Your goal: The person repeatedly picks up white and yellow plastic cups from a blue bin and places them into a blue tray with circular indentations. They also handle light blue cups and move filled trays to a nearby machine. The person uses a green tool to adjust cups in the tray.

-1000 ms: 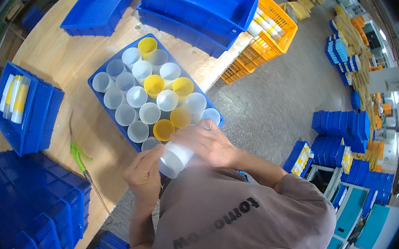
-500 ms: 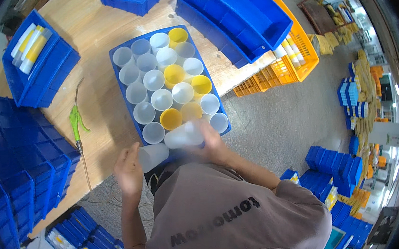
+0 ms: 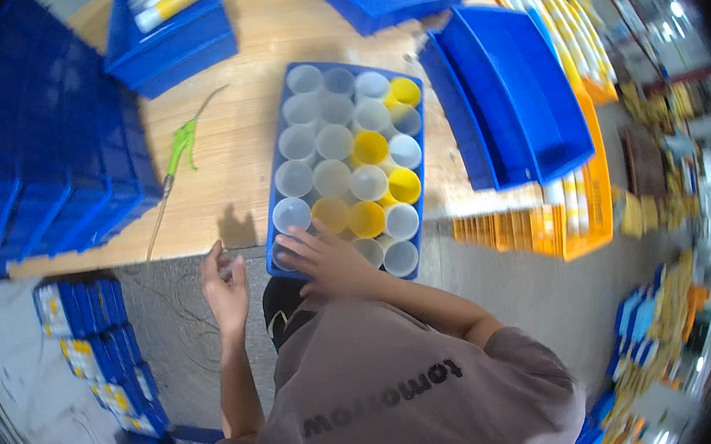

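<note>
In front of me a blue bin [image 3: 271, 235] stands filled with rows of upright open-topped tubes. Most are translucent white tubes [image 3: 334, 142]; a few are yellow tubes [image 3: 370, 148]. My right hand [image 3: 325, 261] lies over the bin's near left part, fingers spread on or just above the tube rims, partly hiding the tubes beneath. I see nothing gripped in it. Left of the bin, past the table edge, my left hand [image 3: 226, 296] is held up with thumb and fingers apart, holding nothing.
A green air blow gun [image 3: 181, 147] with a hose lies on the wooden table [image 3: 220, 167]. Stacked blue bins [image 3: 45, 151] stand at left, and an empty blue bin [image 3: 525, 100] at right. Beyond it is an orange crate [image 3: 594, 162] holding tubes. More blue bins fill the floor's sides.
Two white tubes near my hands are no longer held. My right hand has moved left over the bin, and my left is empty. The view has turned, shifting the table and bins.
</note>
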Available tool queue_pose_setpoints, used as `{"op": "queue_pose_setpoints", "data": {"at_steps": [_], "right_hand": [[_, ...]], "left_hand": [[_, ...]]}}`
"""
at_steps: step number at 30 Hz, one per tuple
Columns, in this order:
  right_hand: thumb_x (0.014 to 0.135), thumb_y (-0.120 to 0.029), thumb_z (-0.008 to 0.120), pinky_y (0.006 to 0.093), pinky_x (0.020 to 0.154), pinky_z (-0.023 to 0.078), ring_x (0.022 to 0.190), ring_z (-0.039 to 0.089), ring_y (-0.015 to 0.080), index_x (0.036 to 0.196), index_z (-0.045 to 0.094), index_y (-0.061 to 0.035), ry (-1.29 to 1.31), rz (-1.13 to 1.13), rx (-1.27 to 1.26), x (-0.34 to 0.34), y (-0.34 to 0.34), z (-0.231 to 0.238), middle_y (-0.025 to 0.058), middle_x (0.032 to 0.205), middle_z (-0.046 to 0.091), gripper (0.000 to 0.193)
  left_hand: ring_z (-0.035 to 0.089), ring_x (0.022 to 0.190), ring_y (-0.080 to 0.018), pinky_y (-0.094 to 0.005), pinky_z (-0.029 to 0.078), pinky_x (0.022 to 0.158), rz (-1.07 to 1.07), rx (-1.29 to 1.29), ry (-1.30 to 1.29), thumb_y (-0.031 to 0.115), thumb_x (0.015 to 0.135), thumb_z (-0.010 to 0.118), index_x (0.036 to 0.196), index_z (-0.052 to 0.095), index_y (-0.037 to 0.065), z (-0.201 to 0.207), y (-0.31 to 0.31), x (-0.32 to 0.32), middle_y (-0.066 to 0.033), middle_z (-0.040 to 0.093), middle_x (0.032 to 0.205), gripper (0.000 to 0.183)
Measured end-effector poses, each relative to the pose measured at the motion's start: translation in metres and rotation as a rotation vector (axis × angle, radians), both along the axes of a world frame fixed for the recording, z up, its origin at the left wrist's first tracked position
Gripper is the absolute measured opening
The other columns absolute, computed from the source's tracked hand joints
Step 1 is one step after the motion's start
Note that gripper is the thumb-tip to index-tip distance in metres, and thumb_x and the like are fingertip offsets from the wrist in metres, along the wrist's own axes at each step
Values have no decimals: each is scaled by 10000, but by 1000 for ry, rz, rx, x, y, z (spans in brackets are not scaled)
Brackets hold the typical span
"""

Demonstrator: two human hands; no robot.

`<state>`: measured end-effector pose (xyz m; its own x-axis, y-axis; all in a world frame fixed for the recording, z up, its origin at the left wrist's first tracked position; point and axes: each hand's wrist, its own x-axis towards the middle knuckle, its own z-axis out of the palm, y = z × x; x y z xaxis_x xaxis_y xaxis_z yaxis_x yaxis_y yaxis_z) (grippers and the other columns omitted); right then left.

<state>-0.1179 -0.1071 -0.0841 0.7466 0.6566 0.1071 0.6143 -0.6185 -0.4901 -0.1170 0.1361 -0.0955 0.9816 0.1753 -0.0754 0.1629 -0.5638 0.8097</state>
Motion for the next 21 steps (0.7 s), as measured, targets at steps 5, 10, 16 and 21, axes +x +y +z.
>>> {"op": "queue_pose_setpoints", "data": {"at_steps": [5, 10, 16, 21], "right_hand": [[867, -306, 729, 484, 1150, 339, 1362, 476, 388, 1452, 474, -12, 124, -56, 231, 23, -55, -3, 207, 1440, 529, 702], [953, -252, 688, 448, 1099, 421, 1255, 561, 371, 1442, 440, 60, -114, -731, 160, 66, -155, -7, 218, 1380, 569, 630], [1038, -278, 560, 440, 1071, 470, 1233, 586, 328, 1435, 436, 51, 819, -855, 1075, 104, -192, -98, 162, 1397, 561, 530], [1015, -185, 560, 434, 1082, 459, 1254, 566, 316, 1432, 441, 35, 888, -743, 1052, 73, -139, -101, 163, 1402, 547, 486]], "left_hand": [[636, 1121, -298, -422, 570, 923, 280, -739, 621, 347, 896, 776, 1487, 324, -59, -10, -58, -57, -249, 571, 1306, 847], [608, 1200, -289, -390, 516, 982, 267, -1034, 335, 459, 866, 777, 1426, 501, 25, -19, -116, -58, -179, 600, 1343, 760], [701, 1014, -363, -409, 575, 849, 362, -509, 313, 300, 765, 803, 1199, 622, -110, -33, -111, -55, -277, 688, 1104, 624], [696, 990, -431, -451, 566, 864, 501, -200, 316, 214, 777, 727, 1053, 650, -133, -33, -44, -54, -309, 698, 974, 451]]}}
